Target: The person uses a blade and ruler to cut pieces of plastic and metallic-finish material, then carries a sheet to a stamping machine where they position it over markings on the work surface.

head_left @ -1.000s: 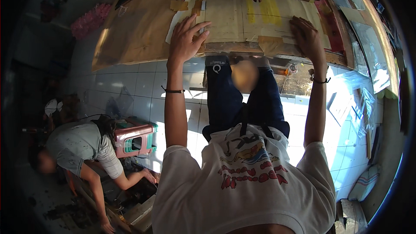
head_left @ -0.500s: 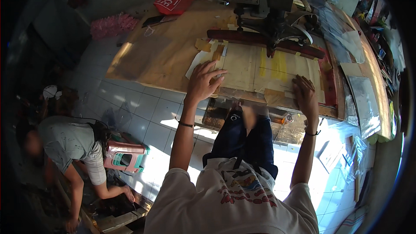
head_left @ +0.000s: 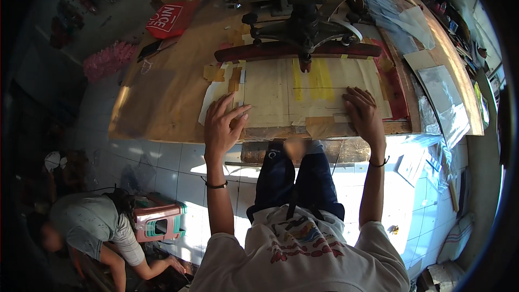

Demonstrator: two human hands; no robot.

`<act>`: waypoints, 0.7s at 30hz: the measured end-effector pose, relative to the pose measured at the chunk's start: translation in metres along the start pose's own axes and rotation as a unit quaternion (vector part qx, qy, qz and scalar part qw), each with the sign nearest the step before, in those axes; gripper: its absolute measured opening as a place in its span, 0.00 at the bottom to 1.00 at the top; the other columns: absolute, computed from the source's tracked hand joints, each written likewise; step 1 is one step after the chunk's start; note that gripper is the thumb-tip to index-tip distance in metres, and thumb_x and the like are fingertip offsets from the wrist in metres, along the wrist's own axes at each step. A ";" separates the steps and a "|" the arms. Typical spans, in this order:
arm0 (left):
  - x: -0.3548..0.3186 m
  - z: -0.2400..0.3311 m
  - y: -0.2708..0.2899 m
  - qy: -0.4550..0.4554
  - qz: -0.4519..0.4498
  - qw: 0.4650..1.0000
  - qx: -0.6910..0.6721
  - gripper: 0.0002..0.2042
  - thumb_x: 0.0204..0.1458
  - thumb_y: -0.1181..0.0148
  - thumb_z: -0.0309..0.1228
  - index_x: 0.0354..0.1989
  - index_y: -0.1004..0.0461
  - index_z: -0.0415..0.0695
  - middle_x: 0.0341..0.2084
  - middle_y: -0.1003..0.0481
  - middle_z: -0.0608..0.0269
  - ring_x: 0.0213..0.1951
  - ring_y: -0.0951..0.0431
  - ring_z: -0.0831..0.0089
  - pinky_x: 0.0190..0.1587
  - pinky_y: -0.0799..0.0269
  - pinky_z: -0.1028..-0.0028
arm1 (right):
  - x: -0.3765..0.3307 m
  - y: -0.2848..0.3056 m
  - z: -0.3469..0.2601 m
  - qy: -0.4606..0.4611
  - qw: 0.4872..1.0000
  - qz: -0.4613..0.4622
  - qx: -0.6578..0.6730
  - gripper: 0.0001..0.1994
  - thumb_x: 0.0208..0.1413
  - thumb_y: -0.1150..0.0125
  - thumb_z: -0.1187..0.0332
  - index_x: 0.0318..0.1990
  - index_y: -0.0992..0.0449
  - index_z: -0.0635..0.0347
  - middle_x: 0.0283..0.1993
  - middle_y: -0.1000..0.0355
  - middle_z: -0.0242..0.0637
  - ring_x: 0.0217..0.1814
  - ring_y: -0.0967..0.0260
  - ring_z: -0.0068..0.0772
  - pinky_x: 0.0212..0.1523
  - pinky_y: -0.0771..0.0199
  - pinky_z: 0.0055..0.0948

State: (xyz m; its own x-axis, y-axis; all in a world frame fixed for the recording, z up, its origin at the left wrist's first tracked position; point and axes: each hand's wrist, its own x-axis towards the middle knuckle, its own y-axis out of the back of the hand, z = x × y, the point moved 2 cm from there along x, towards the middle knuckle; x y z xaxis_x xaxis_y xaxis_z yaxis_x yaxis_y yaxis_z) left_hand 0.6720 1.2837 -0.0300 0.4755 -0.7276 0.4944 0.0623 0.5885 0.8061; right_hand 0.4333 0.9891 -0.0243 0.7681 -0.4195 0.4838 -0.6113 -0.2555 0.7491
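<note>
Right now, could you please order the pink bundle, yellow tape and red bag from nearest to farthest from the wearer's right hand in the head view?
1. Yellow tape, left of the right hand.
2. Red bag, table's back left.
3. Pink bundle, beyond the table's left edge.

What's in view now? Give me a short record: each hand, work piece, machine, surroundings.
left hand: fingers spread, over the left part of the pale sheet, holding nothing visible
right hand: fingers slightly bent, over the sheet's right part, holding nothing visible
work piece: pale sheet with yellow tape, on wooden table
machine: dark red bar beyond both hands
surroundings: red bag upper left; co-worker bending, lower left
</note>
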 end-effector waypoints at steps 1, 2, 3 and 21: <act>0.000 0.000 0.000 0.007 0.000 1.000 0.005 0.12 0.55 0.40 0.38 0.47 0.17 0.57 0.59 0.30 0.59 0.59 0.32 0.57 0.64 0.39 0.58 | 0.002 0.001 -0.001 0.001 1.000 0.001 -0.004 0.12 0.60 0.44 0.67 0.46 0.21 0.64 0.56 0.26 0.49 0.63 0.34 0.52 0.65 0.39 0.45; -0.001 0.000 0.000 0.015 0.000 1.000 0.010 0.12 0.55 0.40 0.38 0.46 0.17 0.57 0.59 0.30 0.59 0.60 0.32 0.57 0.64 0.39 0.58 | 0.002 0.001 -0.001 -0.007 1.000 0.003 -0.010 0.12 0.60 0.44 0.67 0.46 0.21 0.64 0.56 0.26 0.49 0.63 0.34 0.52 0.65 0.39 0.45; -0.001 -0.003 0.000 0.012 0.001 1.000 0.011 0.12 0.55 0.40 0.37 0.46 0.17 0.57 0.59 0.30 0.59 0.60 0.32 0.57 0.64 0.40 0.58 | 0.002 0.001 -0.001 0.004 1.000 0.006 -0.008 0.12 0.60 0.44 0.67 0.46 0.21 0.64 0.56 0.26 0.49 0.63 0.34 0.52 0.65 0.38 0.45; -0.002 -0.001 -0.002 0.018 -0.014 1.000 0.017 0.12 0.56 0.40 0.38 0.47 0.17 0.57 0.60 0.31 0.61 0.61 0.32 0.58 0.65 0.39 0.58 | -0.002 0.003 0.001 0.021 1.000 0.020 -0.004 0.11 0.59 0.42 0.67 0.44 0.20 0.62 0.55 0.26 0.49 0.63 0.33 0.50 0.65 0.39 0.45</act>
State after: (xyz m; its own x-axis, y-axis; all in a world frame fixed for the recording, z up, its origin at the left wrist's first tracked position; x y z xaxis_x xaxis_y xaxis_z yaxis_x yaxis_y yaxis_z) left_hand 0.6718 1.2843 -0.0327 0.5062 -0.7293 0.4604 0.0459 0.5558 0.8300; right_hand 0.4301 0.9882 -0.0236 0.7507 -0.3928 0.5312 -0.6399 -0.2327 0.7324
